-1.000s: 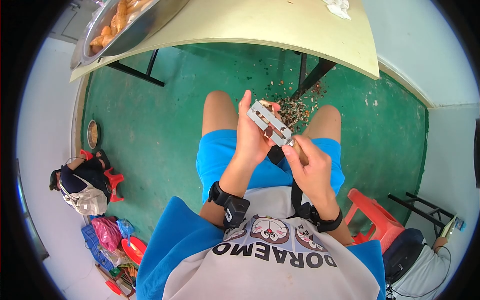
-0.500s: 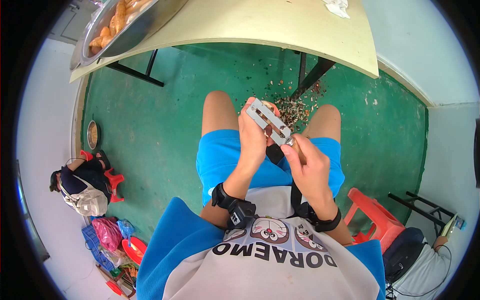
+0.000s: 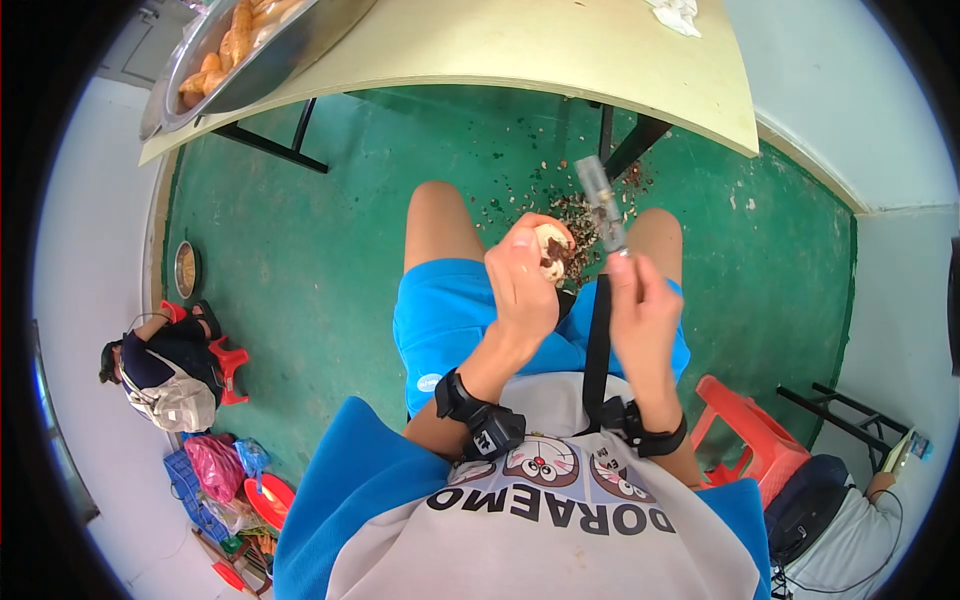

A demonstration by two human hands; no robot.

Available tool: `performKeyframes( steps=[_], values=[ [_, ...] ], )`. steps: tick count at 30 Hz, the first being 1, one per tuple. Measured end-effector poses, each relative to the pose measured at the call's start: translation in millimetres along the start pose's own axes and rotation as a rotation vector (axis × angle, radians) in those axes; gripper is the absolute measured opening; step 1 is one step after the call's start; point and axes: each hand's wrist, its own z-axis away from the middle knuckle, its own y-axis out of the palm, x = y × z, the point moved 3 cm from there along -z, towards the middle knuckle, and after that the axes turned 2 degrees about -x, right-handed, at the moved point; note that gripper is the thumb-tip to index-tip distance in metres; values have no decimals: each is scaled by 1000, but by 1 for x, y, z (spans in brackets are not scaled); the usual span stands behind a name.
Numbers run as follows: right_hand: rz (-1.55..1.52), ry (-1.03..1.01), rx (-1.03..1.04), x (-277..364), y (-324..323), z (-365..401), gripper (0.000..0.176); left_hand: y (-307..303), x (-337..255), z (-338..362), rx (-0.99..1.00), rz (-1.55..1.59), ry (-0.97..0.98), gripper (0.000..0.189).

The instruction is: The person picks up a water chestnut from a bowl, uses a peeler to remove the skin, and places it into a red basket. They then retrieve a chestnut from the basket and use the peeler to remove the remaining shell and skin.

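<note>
My left hand (image 3: 523,283) is closed around a partly peeled sweet potato (image 3: 551,246), its pale flesh turned outward with a dark brown patch on it. Over to the right, my right hand (image 3: 645,305) grips a peeler (image 3: 600,203) by its handle. The wide metal head points up and away from me, smeared by motion, and stands apart from the sweet potato. Both hands are above my lap, between my knees.
Peel scraps (image 3: 585,225) litter the green floor beyond my knees. A table (image 3: 520,50) ahead holds a metal basin (image 3: 270,85) of tubers. A person (image 3: 160,370) sits at left near bags (image 3: 213,465). At right are a red stool (image 3: 745,440) and another person's sleeve (image 3: 850,540).
The peeler has come off the sweet potato and swung up and to the right with my right hand. My left hand has turned, showing the pale face.
</note>
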Motion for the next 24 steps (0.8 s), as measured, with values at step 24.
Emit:
performKeyframes(
  steps=[24],
  values=[
    [132,-427,13,9,14,15,27,-5,15,-15,-5,359,-453,50]
  ],
)
